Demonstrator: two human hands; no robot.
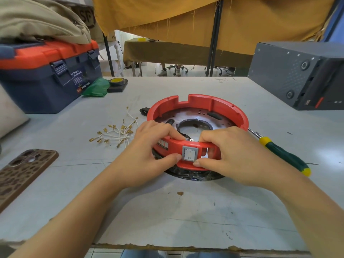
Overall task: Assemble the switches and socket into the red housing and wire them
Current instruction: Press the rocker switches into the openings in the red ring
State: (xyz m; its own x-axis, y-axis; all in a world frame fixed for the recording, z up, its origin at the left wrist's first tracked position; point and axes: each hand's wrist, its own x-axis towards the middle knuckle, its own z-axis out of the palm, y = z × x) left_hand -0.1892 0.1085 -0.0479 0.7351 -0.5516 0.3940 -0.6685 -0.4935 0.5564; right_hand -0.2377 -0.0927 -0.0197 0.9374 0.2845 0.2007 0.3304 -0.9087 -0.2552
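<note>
Both hands (188, 155) gripping red housing (229, 110), thumbs at switch (189, 154)

The brown spotted phone case (22, 172) at nine o'clock runs off the left edge. The black socket (144, 110) is half hidden behind the round red plastic housing (230, 108). White print on the navy toolbox (46, 84) at ten o'clock is mostly unreadable.

White switch (189, 154) in red housing (230, 110)
</note>
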